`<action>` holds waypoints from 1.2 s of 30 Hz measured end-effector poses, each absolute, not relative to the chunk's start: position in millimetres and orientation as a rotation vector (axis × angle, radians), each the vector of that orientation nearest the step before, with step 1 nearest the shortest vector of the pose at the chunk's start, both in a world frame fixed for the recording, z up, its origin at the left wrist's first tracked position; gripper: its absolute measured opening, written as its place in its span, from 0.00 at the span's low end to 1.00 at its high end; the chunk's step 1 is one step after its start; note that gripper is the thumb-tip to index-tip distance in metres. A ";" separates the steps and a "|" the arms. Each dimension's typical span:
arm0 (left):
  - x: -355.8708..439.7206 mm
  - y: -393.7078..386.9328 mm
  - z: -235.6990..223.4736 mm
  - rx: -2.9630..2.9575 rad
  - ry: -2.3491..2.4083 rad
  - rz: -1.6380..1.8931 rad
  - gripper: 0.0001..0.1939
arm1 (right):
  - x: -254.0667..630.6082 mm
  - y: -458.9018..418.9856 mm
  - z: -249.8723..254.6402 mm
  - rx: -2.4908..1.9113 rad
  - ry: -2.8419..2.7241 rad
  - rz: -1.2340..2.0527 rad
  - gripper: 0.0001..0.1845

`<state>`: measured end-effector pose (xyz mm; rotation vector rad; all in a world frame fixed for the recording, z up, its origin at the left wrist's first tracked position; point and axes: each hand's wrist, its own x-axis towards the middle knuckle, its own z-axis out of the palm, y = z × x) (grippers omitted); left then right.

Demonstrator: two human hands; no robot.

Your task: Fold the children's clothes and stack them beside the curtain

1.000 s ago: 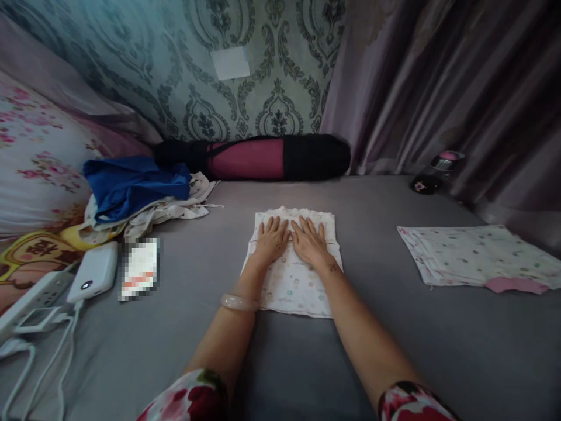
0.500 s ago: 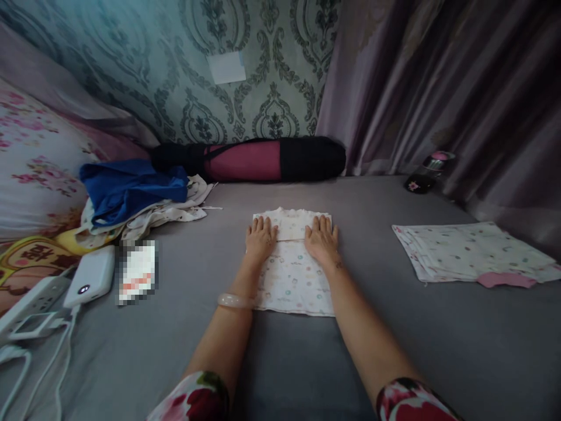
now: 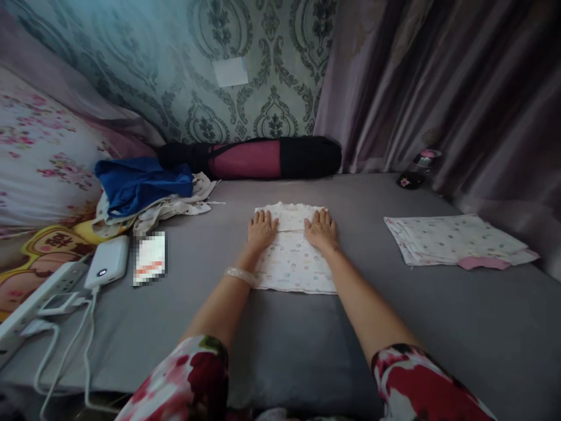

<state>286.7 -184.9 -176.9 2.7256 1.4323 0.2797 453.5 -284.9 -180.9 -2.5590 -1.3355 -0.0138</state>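
Observation:
A small white printed garment [image 3: 294, 263] lies flat in front of me, its far part folded over toward me. My left hand [image 3: 262, 230] presses flat on the left side of that fold, fingers stretched out and pointing away. On the right side of the fold, my right hand [image 3: 321, 230] rests the same way, palm down with fingers extended. Neither hand grips the cloth. A pale bangle [image 3: 240, 275] circles my left wrist.
To the right lies a stack of folded printed clothes [image 3: 456, 237]; behind it stands a bottle [image 3: 414, 172]. A blue garment [image 3: 142, 182] tops a heap at left. Nearby are a white power bank [image 3: 107, 260] and power strip [image 3: 48, 304]. A black-and-red bag [image 3: 249, 159] lies along the wall.
The view has shifted slightly, showing more of the near edge. Both hands stay flat on the folded garment, with little visible movement.

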 end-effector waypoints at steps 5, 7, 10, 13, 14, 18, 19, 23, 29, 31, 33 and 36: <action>264.7 -192.5 -172.9 2.802 1.196 0.133 0.32 | 454.9 -320.2 -172.3 -2.469 -1.647 0.074 0.34; 254.6 -202.1 -172.9 2.844 1.130 0.105 0.32 | 450.4 -337.7 -171.6 -2.429 -1.722 0.056 0.33; 243.3 -223.2 -172.9 2.920 1.011 0.090 0.32 | 438.7 -360.7 -170.9 -2.360 -1.826 0.052 0.33; 236.9 -249.6 -170.6 2.963 0.845 0.046 0.31 | 424.2 -377.8 -168.8 -2.275 -1.927 0.063 0.32; 235.4 -258.6 -169.2 2.964 0.787 0.029 0.31 | 419.3 -382.6 -167.7 -2.248 -1.958 0.079 0.32; 228.8 -289.9 -161.5 2.915 0.594 -0.009 0.33 | 401.8 -400.4 -162.2 -2.095 -2.104 0.169 0.31; 226.8 -295.3 -159.9 2.898 0.565 -0.013 0.34 | 398.4 -404.7 -160.6 -2.050 -2.143 0.184 0.31; 216.8 -302.9 -158.6 2.854 0.502 -0.018 0.36 | 392.3 -418.5 -155.7 -1.927 -2.228 0.200 0.31; 196.2 -281.1 -166.0 2.861 0.572 0.006 0.32 | 401.9 -422.4 -154.0 -1.945 -2.227 0.208 0.28; 189.0 -271.8 -168.0 2.853 0.628 0.011 0.32 | 407.9 -422.2 -155.4 -1.962 -2.215 0.208 0.28; 182.7 -263.9 -169.2 2.851 0.644 0.027 0.32 | 415.6 -422.3 -158.0 -1.974 -2.200 0.201 0.28; 175.8 -255.7 -169.6 2.852 0.638 0.048 0.32 | 429.8 -422.8 -163.0 -2.003 -2.182 0.205 0.28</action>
